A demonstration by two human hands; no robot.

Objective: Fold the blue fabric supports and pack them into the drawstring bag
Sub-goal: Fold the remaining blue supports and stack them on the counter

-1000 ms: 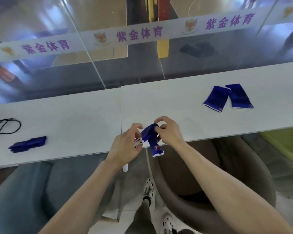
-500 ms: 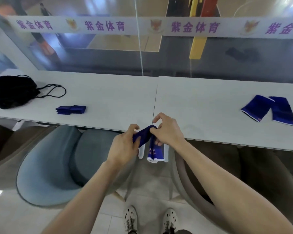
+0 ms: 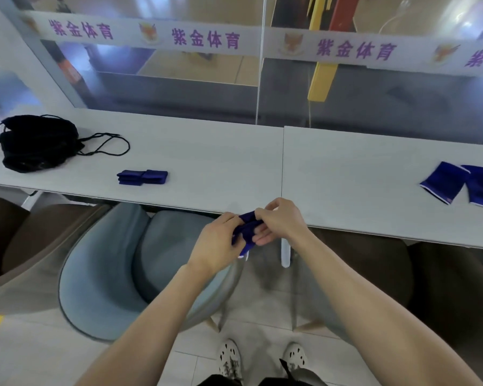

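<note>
My left hand (image 3: 217, 243) and my right hand (image 3: 278, 222) both grip one blue fabric support (image 3: 246, 230), bunched small between the fingers just in front of the white table's near edge (image 3: 195, 208). A folded blue support (image 3: 142, 177) lies on the table to the left. Two flat blue supports (image 3: 462, 185) lie side by side at the far right. The black drawstring bag (image 3: 37, 146) sits heaped at the far left of the table, its cords trailing to the right.
A glass partition (image 3: 257, 87) with a white banner of purple characters runs behind the table. Under the table stand a blue-grey chair (image 3: 117, 263) and brown chairs (image 3: 17, 240) on either side. My feet (image 3: 262, 360) in white shoes are on the tiled floor.
The view has swung left, bringing the whole black bag into sight. The support in my hands is bunched tighter, with less of it hanging below.
</note>
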